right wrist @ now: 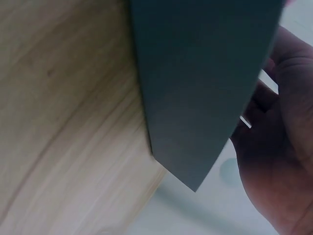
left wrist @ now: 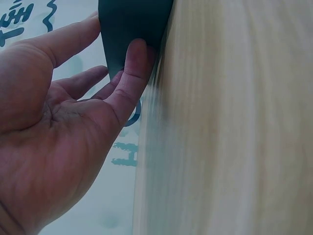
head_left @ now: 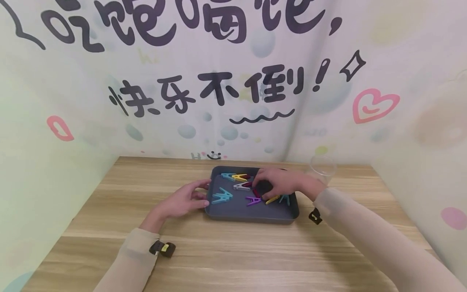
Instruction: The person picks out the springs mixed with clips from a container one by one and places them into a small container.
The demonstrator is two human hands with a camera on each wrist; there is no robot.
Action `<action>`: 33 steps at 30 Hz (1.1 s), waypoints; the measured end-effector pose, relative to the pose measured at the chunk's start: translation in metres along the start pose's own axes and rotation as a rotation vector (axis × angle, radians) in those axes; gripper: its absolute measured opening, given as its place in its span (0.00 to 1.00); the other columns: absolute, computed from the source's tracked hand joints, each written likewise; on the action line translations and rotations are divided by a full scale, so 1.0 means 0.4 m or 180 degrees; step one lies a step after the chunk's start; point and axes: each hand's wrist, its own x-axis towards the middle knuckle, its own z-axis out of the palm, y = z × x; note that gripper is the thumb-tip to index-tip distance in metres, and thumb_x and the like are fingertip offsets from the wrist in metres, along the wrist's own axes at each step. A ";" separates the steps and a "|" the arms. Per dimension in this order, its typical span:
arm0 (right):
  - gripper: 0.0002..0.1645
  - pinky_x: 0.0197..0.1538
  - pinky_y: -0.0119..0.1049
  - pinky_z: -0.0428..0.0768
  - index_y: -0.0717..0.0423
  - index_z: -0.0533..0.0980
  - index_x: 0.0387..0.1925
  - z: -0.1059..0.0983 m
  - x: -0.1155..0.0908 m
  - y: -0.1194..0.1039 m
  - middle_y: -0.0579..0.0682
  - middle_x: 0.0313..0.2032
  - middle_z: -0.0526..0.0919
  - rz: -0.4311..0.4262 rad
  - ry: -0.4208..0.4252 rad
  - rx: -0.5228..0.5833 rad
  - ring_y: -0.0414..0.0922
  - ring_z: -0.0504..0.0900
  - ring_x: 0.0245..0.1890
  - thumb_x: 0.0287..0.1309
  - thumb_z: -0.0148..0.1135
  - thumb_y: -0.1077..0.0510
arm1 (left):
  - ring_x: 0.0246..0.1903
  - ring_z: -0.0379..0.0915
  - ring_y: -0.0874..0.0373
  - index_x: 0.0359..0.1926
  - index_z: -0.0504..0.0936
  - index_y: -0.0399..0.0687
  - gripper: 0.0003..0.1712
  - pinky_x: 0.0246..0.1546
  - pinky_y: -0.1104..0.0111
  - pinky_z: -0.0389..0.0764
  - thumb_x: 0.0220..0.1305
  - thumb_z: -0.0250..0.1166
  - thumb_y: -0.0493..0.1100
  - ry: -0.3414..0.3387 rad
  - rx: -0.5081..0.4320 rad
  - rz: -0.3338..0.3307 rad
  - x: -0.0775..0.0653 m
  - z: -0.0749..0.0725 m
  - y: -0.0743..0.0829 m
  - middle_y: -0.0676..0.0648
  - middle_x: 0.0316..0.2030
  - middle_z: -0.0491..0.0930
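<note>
A dark grey rectangular tray (head_left: 233, 214) holds several clothespins. My left hand (head_left: 182, 200) touches the tray's left end, its fingertips on the outer wall; the left wrist view shows this hand (left wrist: 73, 107) with fingers apart. Over the tray's right part is my right hand (head_left: 279, 182), fingertips bent down among the clothespins. Next to them lie a dark red clothespin (head_left: 256, 194), a purple one (head_left: 253, 200), a yellow one (head_left: 272, 199) and a white one (head_left: 241, 186). Whether the fingers pinch one is hidden; in the right wrist view the tray wall (right wrist: 200, 88) covers the fingertips.
Light blue clothespins (head_left: 222, 196) lie in the tray's left part, and another yellow one (head_left: 239, 177) near the back rim. A clear cup (head_left: 322, 165) stands behind my right forearm. The wooden table (head_left: 233, 255) meets printed walls at the back and sides.
</note>
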 end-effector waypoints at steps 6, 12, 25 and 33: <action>0.25 0.66 0.47 0.77 0.42 0.82 0.61 0.009 0.012 0.003 0.40 0.56 0.79 -0.0047 -0.0001 -0.0010 0.43 0.76 0.57 0.64 0.76 0.49 | 0.61 0.78 0.36 0.80 0.55 0.27 0.43 0.57 0.59 0.85 0.74 0.67 0.34 -0.0011 -0.0031 0.0013 0.001 0.001 -0.003 0.27 0.69 0.67; 0.24 0.65 0.48 0.79 0.42 0.82 0.61 0.010 0.016 -0.005 0.43 0.57 0.79 -0.0001 -0.0037 -0.0027 0.45 0.76 0.56 0.64 0.76 0.50 | 0.61 0.78 0.37 0.80 0.55 0.28 0.43 0.57 0.60 0.85 0.74 0.67 0.34 -0.0020 -0.0039 0.0007 0.001 0.000 -0.004 0.27 0.69 0.67; 0.21 0.66 0.45 0.77 0.43 0.84 0.57 0.015 0.023 -0.012 0.44 0.58 0.79 0.0022 -0.0044 -0.0003 0.44 0.76 0.57 0.65 0.76 0.49 | 0.61 0.78 0.37 0.81 0.54 0.29 0.43 0.58 0.60 0.85 0.74 0.66 0.33 -0.0011 -0.0057 -0.0012 -0.003 -0.001 -0.001 0.28 0.70 0.67; 0.19 0.66 0.45 0.77 0.42 0.84 0.57 0.020 0.024 -0.008 0.42 0.56 0.79 0.0020 -0.0034 0.0028 0.44 0.76 0.56 0.65 0.76 0.50 | 0.61 0.78 0.36 0.80 0.54 0.28 0.43 0.58 0.60 0.85 0.74 0.66 0.33 -0.0020 -0.0059 -0.0006 -0.002 0.000 0.003 0.27 0.69 0.67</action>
